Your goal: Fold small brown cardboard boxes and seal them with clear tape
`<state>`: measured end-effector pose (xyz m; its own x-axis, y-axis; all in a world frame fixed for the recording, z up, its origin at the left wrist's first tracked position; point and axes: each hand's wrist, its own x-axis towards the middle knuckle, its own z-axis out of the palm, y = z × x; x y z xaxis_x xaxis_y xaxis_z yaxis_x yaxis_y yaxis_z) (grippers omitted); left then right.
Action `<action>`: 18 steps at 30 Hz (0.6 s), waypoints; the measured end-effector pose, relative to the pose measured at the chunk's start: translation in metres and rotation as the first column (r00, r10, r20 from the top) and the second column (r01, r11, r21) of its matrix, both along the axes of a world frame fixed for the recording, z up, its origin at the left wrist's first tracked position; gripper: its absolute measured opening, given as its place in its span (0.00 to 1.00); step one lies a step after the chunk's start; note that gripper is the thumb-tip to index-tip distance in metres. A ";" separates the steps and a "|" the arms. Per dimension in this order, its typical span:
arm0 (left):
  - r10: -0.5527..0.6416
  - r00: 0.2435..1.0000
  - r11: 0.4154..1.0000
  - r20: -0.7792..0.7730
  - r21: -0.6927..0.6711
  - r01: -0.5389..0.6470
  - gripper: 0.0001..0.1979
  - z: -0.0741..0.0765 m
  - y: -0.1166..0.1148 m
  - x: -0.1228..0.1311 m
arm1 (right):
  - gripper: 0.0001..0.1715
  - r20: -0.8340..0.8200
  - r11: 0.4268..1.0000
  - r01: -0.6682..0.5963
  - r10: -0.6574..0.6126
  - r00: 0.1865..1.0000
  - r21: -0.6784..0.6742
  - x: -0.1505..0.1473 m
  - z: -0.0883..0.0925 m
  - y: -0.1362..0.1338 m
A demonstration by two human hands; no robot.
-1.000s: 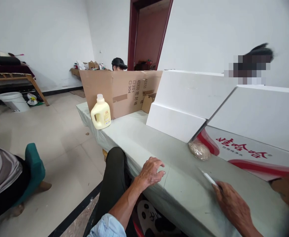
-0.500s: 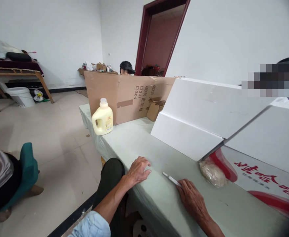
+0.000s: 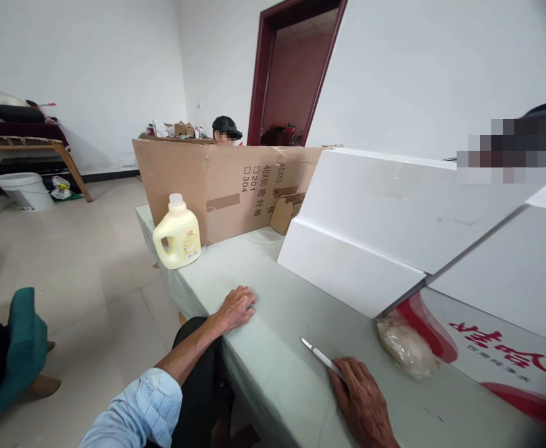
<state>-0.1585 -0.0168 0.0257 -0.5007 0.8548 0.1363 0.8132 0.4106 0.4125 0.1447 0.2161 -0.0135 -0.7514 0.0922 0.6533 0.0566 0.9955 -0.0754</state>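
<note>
My right hand (image 3: pixel 360 398) rests on the cloth-covered table, closed around the handle of a slim scalpel (image 3: pixel 320 356). Its blade points away to the upper left, close to the table surface. Near the front edge, my left hand (image 3: pixel 236 308) lies on the cloth, palm down with loosely bent fingers and nothing visible in it. A pale yellow jug-shaped bottle (image 3: pixel 180 233) with a handle and a whitish cap stands beyond the left hand. To the right of the scalpel is a crumpled clear plastic bundle (image 3: pixel 408 348).
A large brown carton (image 3: pixel 226 193) and leaning white boards (image 3: pixel 366 205) line the table's far side. A red-and-white printed box (image 3: pixel 492 342) lies at the right. Two other people are partly visible behind them. A teal chair (image 3: pixel 18 354) stands on the floor at left.
The view has shifted, so the bottle and carton appear farther left. My left hand has moved slightly left and its fingers are more curled. My right hand keeps the scalpel.
</note>
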 end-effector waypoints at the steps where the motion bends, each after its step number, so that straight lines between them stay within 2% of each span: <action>1: 0.000 1.000 1.000 -0.006 -0.013 0.000 0.08 0.000 0.001 0.000 | 0.14 -0.004 1.000 -0.001 0.001 1.000 0.003 0.000 0.000 0.000; 6: -0.033 0.999 0.997 -0.014 -0.076 0.032 0.07 0.008 0.010 -0.014 | 0.13 -0.012 1.000 0.019 -0.019 1.000 0.018 0.002 -0.001 -0.001; 10: -0.033 0.999 0.991 -0.019 -0.129 0.031 0.07 0.019 0.027 -0.045 | 0.14 0.003 0.999 0.039 -0.039 0.999 0.020 0.004 -0.003 -0.001; 13: -0.017 0.999 0.989 -0.040 -0.146 0.011 0.06 0.028 0.048 -0.076 | 0.14 0.002 0.999 0.045 -0.045 0.999 0.026 0.005 -0.004 0.000; 18: 0.020 0.995 0.993 -0.102 -0.113 -0.032 0.17 0.055 0.099 -0.128 | 0.13 0.024 0.998 0.057 -0.057 0.998 0.015 0.009 -0.011 0.004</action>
<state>-0.2863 0.0826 0.0805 -0.5118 0.8544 0.0898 0.8366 0.4719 0.2782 0.1532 0.2198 -0.0246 -0.7610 0.1266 0.6363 0.1151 0.9916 -0.0596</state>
